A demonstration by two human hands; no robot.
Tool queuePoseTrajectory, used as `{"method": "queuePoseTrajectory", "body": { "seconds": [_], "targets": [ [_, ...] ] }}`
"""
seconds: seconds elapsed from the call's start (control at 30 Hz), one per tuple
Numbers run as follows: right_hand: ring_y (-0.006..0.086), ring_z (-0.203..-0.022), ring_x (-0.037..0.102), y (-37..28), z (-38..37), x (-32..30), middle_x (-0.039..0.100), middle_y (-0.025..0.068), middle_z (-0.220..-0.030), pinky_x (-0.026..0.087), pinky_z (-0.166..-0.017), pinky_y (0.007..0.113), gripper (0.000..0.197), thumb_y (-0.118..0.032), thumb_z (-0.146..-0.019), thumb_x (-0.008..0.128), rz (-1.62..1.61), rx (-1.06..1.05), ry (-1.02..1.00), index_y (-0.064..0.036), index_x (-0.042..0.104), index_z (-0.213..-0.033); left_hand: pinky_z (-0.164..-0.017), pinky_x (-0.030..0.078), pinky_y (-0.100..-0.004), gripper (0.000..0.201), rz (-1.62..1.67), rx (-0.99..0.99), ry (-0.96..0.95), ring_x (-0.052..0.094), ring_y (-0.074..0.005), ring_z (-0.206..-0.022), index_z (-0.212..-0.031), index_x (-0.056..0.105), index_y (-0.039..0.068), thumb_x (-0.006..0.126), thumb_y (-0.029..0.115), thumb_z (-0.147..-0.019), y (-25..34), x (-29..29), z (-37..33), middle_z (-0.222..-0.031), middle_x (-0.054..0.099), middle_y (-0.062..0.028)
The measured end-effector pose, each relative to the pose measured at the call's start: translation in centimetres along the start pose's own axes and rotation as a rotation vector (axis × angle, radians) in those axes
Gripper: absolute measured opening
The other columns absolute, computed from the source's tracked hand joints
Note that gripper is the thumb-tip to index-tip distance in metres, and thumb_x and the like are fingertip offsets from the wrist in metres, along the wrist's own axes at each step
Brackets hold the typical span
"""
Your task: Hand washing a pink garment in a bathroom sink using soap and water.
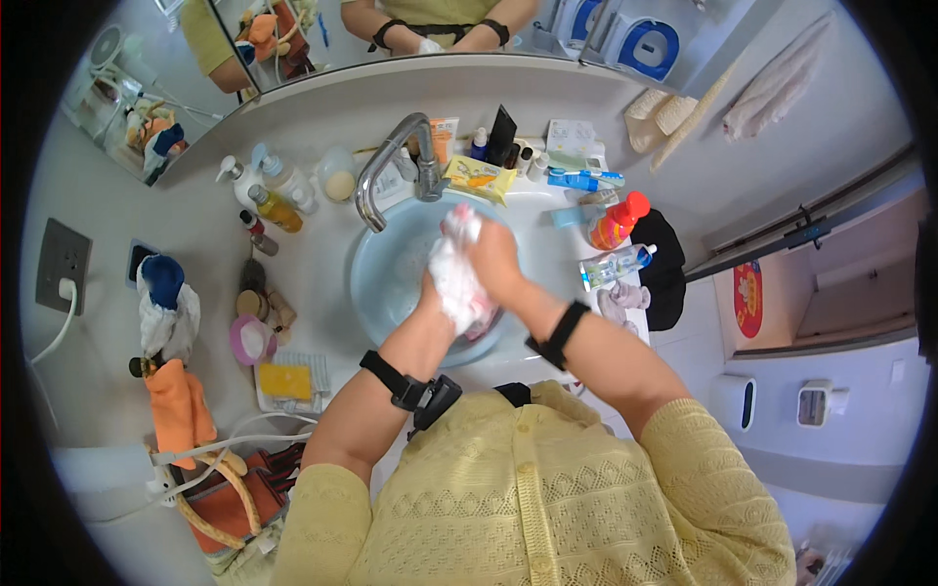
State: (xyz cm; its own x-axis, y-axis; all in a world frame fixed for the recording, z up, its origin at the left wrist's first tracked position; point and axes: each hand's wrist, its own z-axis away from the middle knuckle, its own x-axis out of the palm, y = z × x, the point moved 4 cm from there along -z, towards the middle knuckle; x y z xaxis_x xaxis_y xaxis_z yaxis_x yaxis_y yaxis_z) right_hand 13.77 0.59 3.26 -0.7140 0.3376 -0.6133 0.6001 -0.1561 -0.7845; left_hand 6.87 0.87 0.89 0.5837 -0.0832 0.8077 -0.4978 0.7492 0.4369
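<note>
A foam-covered white and pink cloth (455,269) is bunched between my two hands above a light blue basin (376,313). My right hand (496,262) is closed on the cloth from the right side. From below left, my left hand (432,291) grips it too, its fingers largely hidden by suds and fabric. A lower end of the cloth hangs toward the basin's near side. The curved metal faucet (367,190) arches over the basin's far left rim, apart from my hands. Whitish suds lie in the basin.
Pump bottles (239,181) and a yellow bottle (276,209) stand left of the basin. A yellow packet (479,180) lies behind it. At the right are a red-capped bottle (618,223) and a clear blue bottle (616,266). A yellow sponge (285,381) sits front left.
</note>
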Motion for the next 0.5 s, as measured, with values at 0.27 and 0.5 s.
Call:
{"method": "queuePoseTrajectory", "body": {
  "seconds": [0.27,0.5],
  "targets": [
    [0.0414,-0.072,0.055,-1.8,3.5,1.5,0.058,0.0224,-0.073,0.044,-0.065,0.044,0.02,-0.015,-0.073,0.056,-0.012,-0.283,0.118,0.0,0.057,-0.087,-0.073,0.047,-0.0362,0.034,-0.068,-0.12,-0.1,0.057,-0.0231,-0.082,-0.089,0.057,0.008,0.039,0.036,-0.085,2.0,-0.1,1.6,-0.093,0.059,-0.0098],
    [0.0406,-0.066,0.054,-3.9,4.8,0.5,0.056,0.0224,-0.067,0.042,-0.06,0.045,0.018,-0.019,-0.073,0.055,-0.132,-0.063,0.049,-0.0029,0.057,-0.079,-0.063,0.046,-0.0384,0.031,-0.001,-0.006,-0.333,0.055,-0.0163,-0.079,-0.095,0.053,0.017,0.043,0.044,-0.082,2.9,-4.2,-1.2,-0.089,0.056,-0.0017]
  ]
}}
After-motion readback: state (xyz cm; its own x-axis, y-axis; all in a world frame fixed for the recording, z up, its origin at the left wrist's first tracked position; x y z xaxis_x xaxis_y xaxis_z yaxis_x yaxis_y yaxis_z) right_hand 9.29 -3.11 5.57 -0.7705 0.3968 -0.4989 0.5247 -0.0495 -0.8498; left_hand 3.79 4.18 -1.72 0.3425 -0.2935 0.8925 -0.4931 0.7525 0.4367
